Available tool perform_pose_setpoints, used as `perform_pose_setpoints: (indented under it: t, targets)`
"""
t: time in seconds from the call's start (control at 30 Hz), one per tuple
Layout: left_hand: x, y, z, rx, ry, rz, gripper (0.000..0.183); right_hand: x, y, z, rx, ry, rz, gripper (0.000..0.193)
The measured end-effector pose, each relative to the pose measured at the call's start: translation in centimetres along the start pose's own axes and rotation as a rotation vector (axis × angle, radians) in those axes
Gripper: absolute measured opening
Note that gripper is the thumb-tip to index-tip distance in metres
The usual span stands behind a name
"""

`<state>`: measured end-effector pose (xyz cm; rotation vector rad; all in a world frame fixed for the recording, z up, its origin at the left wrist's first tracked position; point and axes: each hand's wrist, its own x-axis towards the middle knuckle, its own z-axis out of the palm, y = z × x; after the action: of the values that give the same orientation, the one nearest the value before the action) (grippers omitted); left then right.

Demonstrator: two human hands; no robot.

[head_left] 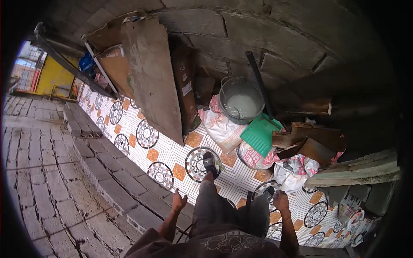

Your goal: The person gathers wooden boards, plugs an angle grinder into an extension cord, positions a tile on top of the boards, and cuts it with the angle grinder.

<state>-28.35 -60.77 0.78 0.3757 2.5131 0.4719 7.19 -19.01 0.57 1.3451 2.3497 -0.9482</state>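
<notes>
My left hand point(179, 201) hangs beside my left thigh with its fingers apart, over the edge of the patterned floor covering, and holds nothing. My right hand point(282, 201) hangs by my right leg, its fingers curled in and nothing showing in them. Ahead of me a dark bucket point(223, 99) holds a cloudy whitish liquid. It stands against the wall beside a white and red sack point(221, 128). A green dustpan point(257, 138) leans over another sack point(251, 158), right of the bucket. Neither hand touches any of these.
A large brown board point(152, 77) and a cardboard box point(184, 86) lean on the block wall point(193, 23) at left. A black pipe point(259, 81) stands behind the bucket. Torn cardboard point(318, 149) and a plastic bag point(294, 172) lie at right. Concrete blocks point(116, 182) edge the floor covering point(174, 152).
</notes>
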Motion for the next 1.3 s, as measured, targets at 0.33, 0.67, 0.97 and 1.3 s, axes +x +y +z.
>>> perform_pose_setpoints:
  t: [0.33,0.67,0.97,1.3]
  targets:
    - [40.7,18.6,-12.7,0.594,-0.139,0.678,0.051,5.1,-30.7,6.9,0.49,0.103,-0.07,0.018]
    - [58.1,26.8,-3.0,0.393,-0.292,0.782,0.056,13.9,-33.8,18.7,0.756,0.025,0.057,0.017]
    - [69.9,30.3,6.6,0.453,-0.104,0.535,0.072,22.2,-31.9,28.8,0.82,0.136,0.15,0.01]
    - [75.4,26.3,3.5,-0.847,-0.491,-0.162,0.068,27.2,-36.1,29.0,0.939,-0.05,0.287,0.02]
